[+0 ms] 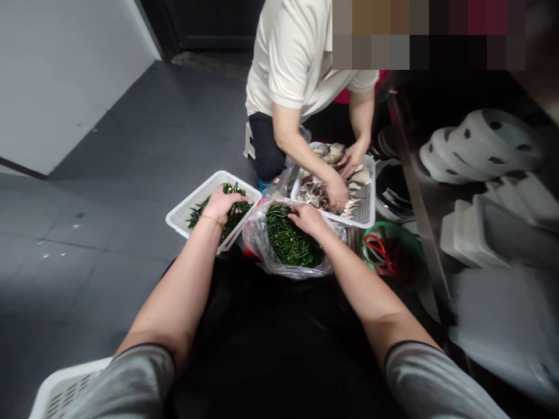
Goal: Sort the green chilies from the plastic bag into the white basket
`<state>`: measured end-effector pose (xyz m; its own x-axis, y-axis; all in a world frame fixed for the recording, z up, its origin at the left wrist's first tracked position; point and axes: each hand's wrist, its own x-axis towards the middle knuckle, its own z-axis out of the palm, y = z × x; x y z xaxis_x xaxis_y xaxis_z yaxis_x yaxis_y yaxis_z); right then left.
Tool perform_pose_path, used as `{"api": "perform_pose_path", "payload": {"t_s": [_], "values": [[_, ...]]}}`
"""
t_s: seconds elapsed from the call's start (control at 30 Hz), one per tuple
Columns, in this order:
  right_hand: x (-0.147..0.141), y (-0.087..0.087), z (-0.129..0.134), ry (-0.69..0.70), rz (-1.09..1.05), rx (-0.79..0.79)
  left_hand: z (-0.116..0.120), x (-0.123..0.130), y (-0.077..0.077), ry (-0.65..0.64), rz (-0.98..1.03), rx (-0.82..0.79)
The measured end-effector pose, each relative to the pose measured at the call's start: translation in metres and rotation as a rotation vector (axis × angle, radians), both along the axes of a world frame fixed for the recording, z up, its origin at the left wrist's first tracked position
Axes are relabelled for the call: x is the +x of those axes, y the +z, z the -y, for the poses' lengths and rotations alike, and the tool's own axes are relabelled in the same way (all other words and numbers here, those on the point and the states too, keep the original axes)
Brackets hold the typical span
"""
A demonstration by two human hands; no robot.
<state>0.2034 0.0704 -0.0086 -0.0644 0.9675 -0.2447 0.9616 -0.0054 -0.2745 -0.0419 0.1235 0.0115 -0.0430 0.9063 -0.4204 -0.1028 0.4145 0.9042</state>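
Observation:
My left hand [222, 205] is closed around some green chilies [234, 190], low over a white perforated basket [177, 217] of the same peppers. To its right stands a clear plastic bag [255, 233], its mouth spread wide, full of thin green chilies [290, 238]. At the bag's far right edge my right hand [307, 219] has its fingertips pinched together on the chilies; exactly how many it grips is hidden.
Across from me a seated person [297, 58] has both hands in a white basket [370, 201] of grey mushrooms [315, 189]. A green container [410, 247] with red handles stands right of the bag. Pale containers [471, 233] fill a metal shelf [419, 203]. Another white basket [65, 384] lies lower left.

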Motion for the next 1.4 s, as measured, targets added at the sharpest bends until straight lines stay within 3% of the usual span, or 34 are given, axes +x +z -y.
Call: {"api": "perform_pose_path", "payload": {"t_s": [0.1, 0.2, 0.3, 0.4, 0.5, 0.6, 0.67, 0.7, 0.77, 0.87, 0.97, 1.03, 1.13, 1.2, 1.4], "values": [[-0.022, -0.017, -0.007, 0.075, 0.117, -0.025, -0.027, -0.034, -0.010, 0.098, -0.182, -0.056], [-0.028, -0.022, -0.004, 0.146, 0.165, -0.052, -0.041, -0.065, -0.021, 0.149, -0.299, -0.133], [-0.013, -0.013, 0.008, 0.210, 0.179, -0.029, -0.046, -0.085, -0.027, 0.151, -0.411, -0.135], [0.008, 0.004, 0.021, 0.192, 0.170, 0.061, -0.044, -0.087, -0.017, 0.214, -0.492, -0.040], [0.023, 0.021, 0.031, 0.098, 0.129, 0.166, -0.027, -0.064, 0.010, 0.123, -0.382, 0.098], [0.028, 0.030, 0.042, -0.051, -0.049, 0.262, 0.014, -0.018, 0.032, -0.286, -0.107, 0.120], [0.023, 0.029, 0.051, -0.178, -0.292, 0.261, 0.048, 0.019, 0.034, -0.590, -0.002, 0.002], [0.018, 0.027, 0.057, -0.253, -0.446, 0.223, 0.064, 0.036, 0.030, -0.637, 0.029, -0.048], [0.003, 0.020, 0.071, -0.407, -0.783, 0.096, 0.089, 0.065, 0.017, -0.571, 0.066, -0.074], [-0.024, 0.008, 0.088, -0.546, -1.192, -0.071, 0.103, 0.089, -0.003, -0.389, 0.192, 0.016], [-0.035, 0.005, 0.094, -0.536, -1.360, -0.270, 0.100, 0.093, -0.012, -0.327, 0.346, 0.031], [-0.028, 0.009, 0.091, -0.424, -1.264, -0.361, 0.096, 0.091, -0.011, -0.340, 0.375, 0.010], [-0.006, 0.017, 0.079, -0.283, -0.992, -0.240, 0.093, 0.087, -0.007, -0.346, 0.368, 0.000], [0.004, 0.019, 0.072, -0.253, -0.927, -0.151, 0.092, 0.086, -0.007, -0.361, 0.359, -0.042], [0.002, 0.013, 0.063, -0.166, -0.791, -0.199, 0.085, 0.088, -0.019, -0.359, 0.276, -0.160]]}}
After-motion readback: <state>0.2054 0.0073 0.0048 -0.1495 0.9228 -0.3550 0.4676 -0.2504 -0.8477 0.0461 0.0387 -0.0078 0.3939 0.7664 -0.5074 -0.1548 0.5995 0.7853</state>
